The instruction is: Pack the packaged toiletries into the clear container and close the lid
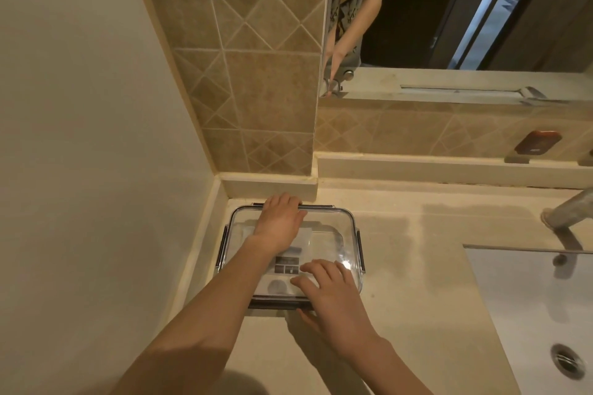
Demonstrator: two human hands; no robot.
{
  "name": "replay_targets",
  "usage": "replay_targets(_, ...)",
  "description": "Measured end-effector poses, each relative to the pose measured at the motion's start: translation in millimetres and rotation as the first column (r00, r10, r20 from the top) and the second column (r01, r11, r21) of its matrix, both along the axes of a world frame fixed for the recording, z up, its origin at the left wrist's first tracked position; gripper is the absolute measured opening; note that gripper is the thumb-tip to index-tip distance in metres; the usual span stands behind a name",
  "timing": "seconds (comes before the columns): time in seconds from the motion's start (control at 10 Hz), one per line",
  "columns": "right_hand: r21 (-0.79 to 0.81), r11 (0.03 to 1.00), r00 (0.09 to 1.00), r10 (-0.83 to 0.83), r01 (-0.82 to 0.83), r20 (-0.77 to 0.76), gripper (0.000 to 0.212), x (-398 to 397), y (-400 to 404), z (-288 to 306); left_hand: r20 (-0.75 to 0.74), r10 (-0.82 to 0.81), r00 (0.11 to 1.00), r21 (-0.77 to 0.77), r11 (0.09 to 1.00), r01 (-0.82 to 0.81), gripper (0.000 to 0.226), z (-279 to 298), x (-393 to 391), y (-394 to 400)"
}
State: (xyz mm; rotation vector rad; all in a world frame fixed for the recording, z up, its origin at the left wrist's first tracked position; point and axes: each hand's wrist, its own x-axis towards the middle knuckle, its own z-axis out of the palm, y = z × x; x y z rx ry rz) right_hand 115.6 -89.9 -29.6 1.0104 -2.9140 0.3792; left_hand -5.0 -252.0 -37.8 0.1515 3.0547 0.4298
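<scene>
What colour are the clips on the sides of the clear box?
The clips on the clear container are dark, near black. The head view shows them best.
</scene>
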Motion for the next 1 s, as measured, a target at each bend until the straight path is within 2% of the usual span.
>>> replay_targets(0.1,-0.03,0.999,0.999,-0.015,0.013,-0.046,0.041,1.3,-1.9,-3.6,-0.054,0.02,0.998,-0.002,1.0,-0.021,0.036,-5.2,2.4,1.9)
replay_targets(0.3,-0.005,0.999,0.993,-0.032,0.032,-0.116,0.043,0.4,-5.1,-10.8,-0.055,0.009,0.998,0.0,1.0,-0.009,0.035,-3.9,1.1,0.1)
replay_targets(0.5,-0.025,0.999,0.995,-0.039,0.036,-0.093,0.038,-0.3,-4.2,-10.9,-0.046,0.005,0.999,0.031,1.0,-0.003,0.035,-4.1,0.2,-1.9)
replay_targets(0.6,-0.056,0.998,0.999,-0.037,0.034,-0.039,0.037,-0.7,-2.8,-4.5,-0.021,0.006,1.0,0.084,0.996,-0.004,0.035,1.5,1.2,-4.4)
replay_targets(0.7,-0.029,0.999,0.999,-0.018,0.019,0.028,0.049,-1.9,-2.2,-1.1,-0.062,0.012,0.998,0.044,0.999,-0.009,0.036,2.4,4.0,-6.0)
replay_targets(0.8,-0.101,0.994,0.988,-0.02,0.036,0.156,0.057,-3.2,1.2,4.5,-0.006,0.032,0.999,0.027,0.999,-0.032,0.041,8.0,10.3,-5.2)
replay_targets(0.9,-0.277,0.955,0.963,-0.029,0.106,0.266,0.06,-5.0,10.2,11.5,-0.034,0.039,0.999,0.084,0.996,-0.036,0.048,16.1,16.6,-4.6)
replay_targets(1.0,-0.473,0.825,0.868,-0.043,0.31,0.495,0.055,-9.0,19.0,29.0,0.057,0.07,0.996,0.309,0.948,-0.084,0.055,29.7,26.8,-3.2)
